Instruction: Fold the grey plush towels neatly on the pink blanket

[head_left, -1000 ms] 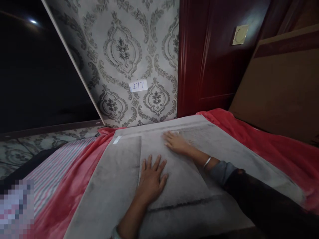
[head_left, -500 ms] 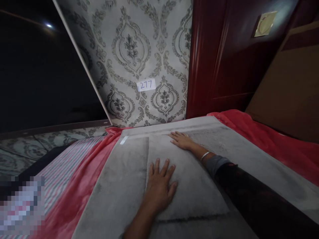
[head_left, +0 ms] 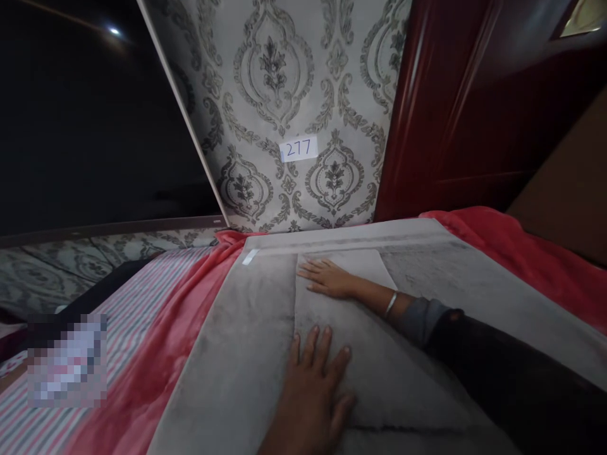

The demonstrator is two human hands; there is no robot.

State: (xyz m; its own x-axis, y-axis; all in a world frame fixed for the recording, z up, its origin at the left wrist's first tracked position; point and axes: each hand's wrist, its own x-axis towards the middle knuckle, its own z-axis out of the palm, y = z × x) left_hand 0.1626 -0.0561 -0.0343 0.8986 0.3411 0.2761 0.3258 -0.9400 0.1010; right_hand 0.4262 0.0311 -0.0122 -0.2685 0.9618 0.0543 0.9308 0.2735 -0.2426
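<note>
Left hand, right hand flat, unclenched on gray plush cloth; uneven push might wrinkle cloth between them.

Head view, from the person's own eye level, directed forward and steeply down. The viewpoint stood above the near part of a flat, grey, plush fabric sheet, which receded toward twelve o'clock. The bare left hand lay nearest, at six o'clock; the bare right hand lay farther off, just below centre. Beyond, the view faced a grey-and-white damask-patterned wall at twelve, a glossy dark-red panel at two and a black flat screen at ten, all cropped above.
</note>
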